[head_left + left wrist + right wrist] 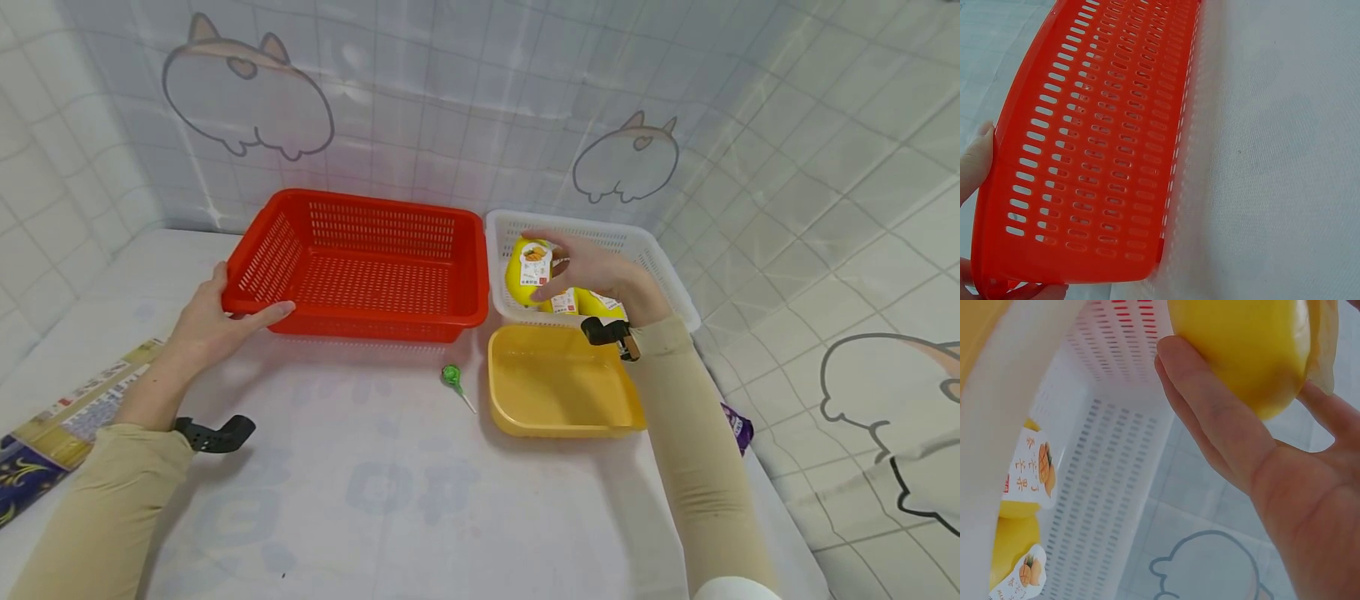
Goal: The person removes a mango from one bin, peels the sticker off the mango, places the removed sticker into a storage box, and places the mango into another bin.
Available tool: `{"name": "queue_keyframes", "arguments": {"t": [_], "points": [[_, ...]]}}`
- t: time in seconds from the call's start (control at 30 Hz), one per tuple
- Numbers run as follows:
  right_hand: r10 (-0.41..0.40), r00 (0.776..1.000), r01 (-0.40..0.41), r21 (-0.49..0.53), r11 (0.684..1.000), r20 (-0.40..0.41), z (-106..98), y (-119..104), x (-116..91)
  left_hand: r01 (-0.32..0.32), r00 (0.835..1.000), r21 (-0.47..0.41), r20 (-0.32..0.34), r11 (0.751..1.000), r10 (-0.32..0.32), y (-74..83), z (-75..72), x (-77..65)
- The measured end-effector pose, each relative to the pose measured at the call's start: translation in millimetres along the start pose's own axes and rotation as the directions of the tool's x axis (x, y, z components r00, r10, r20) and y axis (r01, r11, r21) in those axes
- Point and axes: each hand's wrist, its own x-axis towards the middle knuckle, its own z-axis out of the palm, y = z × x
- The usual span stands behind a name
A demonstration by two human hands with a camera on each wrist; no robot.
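Note:
My left hand point(210, 327) grips the near left corner of a red slotted basket point(367, 323), thumb along the rim. In the left wrist view, fingertips show at the edge of this red basket point(1104, 125). My right hand point(596, 268) holds a yellow mango-shaped pack point(514, 275) with a white mango-picture label, over the left part of a white slotted basket point(678, 296). From the right wrist, the pack point(1241, 350) appears between fingers and thumb. More yellow packs point(600, 307) with the same label lie in the white basket.
A yellow tray point(562, 387) stands in front of the white basket, partly under my right forearm. A green lollipop point(452, 376) lies left of it. At the left lies a printed packet point(82, 417); a purple wrapper point(738, 427) sits at the right edge.

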Motion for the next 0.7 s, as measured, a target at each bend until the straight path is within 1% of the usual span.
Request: {"name": "queue_keyframes", "arguments": {"t": [0.23,0.47,0.6,0.7], "points": [[0.004,1.000,-0.004,0.006,1.000,-0.010,7,-5,-13,0.001,1.000,0.002,0.000,1.000,-0.001,-0.2,0.3,1.1],[-0.040,0.999,0.039,-0.007,0.999,-0.029,16,-11,-22,-0.006,1.000,0.005,-0.006,1.000,0.006,-1.8,0.2,1.9],[-0.044,0.999,0.044,0.020,0.999,-0.030,23,-14,-27,-0.006,1.000,0.014,-0.005,1.000,0.006,-2.4,0.1,3.0],[-0.070,0.997,0.071,0.058,0.996,-0.018,29,-16,-31,-0.003,1.000,0.018,-0.003,1.000,0.003,-2.2,0.0,3.3]]}}
